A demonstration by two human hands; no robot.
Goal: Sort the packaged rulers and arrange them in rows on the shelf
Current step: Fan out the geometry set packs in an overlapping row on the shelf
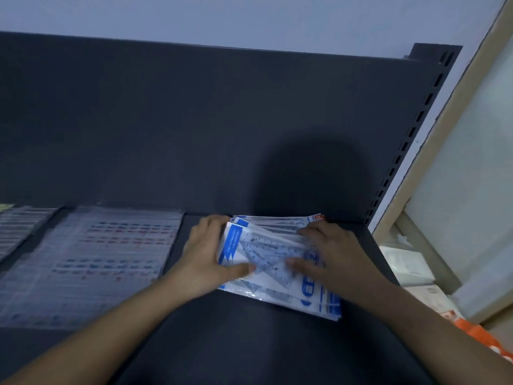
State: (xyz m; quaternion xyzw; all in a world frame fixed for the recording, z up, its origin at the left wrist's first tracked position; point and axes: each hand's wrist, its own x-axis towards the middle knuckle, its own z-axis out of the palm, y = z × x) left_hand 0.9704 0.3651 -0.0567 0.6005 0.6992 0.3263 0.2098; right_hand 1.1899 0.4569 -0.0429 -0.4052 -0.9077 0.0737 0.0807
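At far left, lying flat on the shelf (222,343): blurred clear packets (19,226), then just beside them a wider clear sheet (91,259) with red and blue print. Right of centre, close to the back panel (194,120): stack of ruler packs (277,254), white and blue, fanned unevenly, flat on the shelf. Gripping its left end: left hand (205,259), fingers curled over the far edge, thumb laid across the top. Pressing its right end: right hand (330,254), fingers and thumb flat on the top pack. Further right: slotted upright (416,120), pale boxes (408,259), orange pack (477,334).
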